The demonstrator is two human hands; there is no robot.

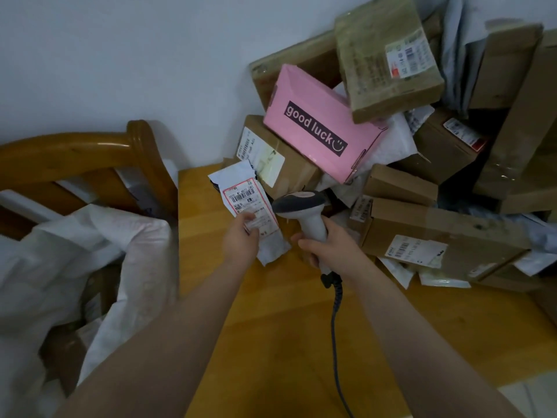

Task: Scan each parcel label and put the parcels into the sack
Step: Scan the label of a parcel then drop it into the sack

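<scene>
Head cam: left hand (241, 239) pinches a white mailer parcel (251, 206) by its lower end, label (250, 203) facing up, above the wooden table (271, 327). Right hand (328, 245) wraps the barcode scanner (301, 206) handle, head beside the label. Both arms stretched forward. White sack (90, 251) sits left.

Table (271, 342): yellow-brown wood with lengthwise board seams; fills the centre and near right of the scene; its left edge runs from near to far.
Chair (75, 158): glossy brown wood; curved top rail ending in a rounded post, with slats below; stands at the left, just beside the table's left edge.
Wall (120, 55): plain and pale; far, behind chair and table.
Floor (530, 399): pale strip at the near right corner, past the table edge.
</scene>
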